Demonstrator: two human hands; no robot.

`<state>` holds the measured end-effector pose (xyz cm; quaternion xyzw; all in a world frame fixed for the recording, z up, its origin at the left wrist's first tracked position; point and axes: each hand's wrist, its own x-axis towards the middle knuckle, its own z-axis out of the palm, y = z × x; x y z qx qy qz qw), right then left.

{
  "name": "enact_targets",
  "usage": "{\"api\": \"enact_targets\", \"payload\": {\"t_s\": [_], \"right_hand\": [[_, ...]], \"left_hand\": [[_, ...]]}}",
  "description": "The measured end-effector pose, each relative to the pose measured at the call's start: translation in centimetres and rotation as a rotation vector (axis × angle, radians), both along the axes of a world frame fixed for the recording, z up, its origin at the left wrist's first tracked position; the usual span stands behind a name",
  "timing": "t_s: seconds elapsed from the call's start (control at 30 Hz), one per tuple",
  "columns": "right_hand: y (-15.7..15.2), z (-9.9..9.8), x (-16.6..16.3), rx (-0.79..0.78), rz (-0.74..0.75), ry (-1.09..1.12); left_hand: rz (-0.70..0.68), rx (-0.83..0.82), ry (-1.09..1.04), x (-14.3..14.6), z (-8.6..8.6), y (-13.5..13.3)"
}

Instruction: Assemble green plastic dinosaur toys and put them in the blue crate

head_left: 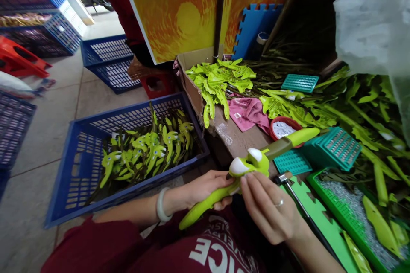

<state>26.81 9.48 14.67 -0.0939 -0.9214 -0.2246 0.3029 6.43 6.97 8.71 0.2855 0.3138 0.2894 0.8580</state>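
A lime-green plastic toy figure (248, 164) with bulging white eyes is held in front of my chest. One long part of it points down to the left, and another, partly olive, stretches up to the right. My left hand (208, 190) is wrapped around its lower left part. My right hand (269, 209) is closed, with fingertips pressed against the toy's head just below the eyes; whether they also pinch a small piece is hidden. A hammer (303, 198) with a dark handle lies just beyond my right hand.
At left stands a blue crate (77, 158) full of similar green toys. On the worktop lie green plastic parts (221, 76), a pink cloth (248, 113), a red bowl (273, 136) of white pieces, teal trays (333, 149) and a green basket (339, 213) with small grey parts.
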Motion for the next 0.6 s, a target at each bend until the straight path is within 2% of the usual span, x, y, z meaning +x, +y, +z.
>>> {"api": "enact_targets", "payload": {"t_s": [0.1,0.37,0.47,0.6], "right_hand": [[0.3,-0.2,0.5,-0.027,0.008,0.021],[0.1,-0.3,1.2,0.097,0.042,-0.142],[-0.6,-1.3,2.3,0.039,0.021,-0.193],[-0.8,-3.2,3.1,-0.022,0.084,-0.02]], "left_hand": [[0.005,-0.015,-0.027,0.1,-0.1,-0.1],[0.019,-0.024,-0.03,-0.3,0.0,-0.4],[0.01,0.0,-0.008,-0.4,0.6,-1.0],[-0.006,0.131,0.036,-1.1,1.3,-2.4]]}}
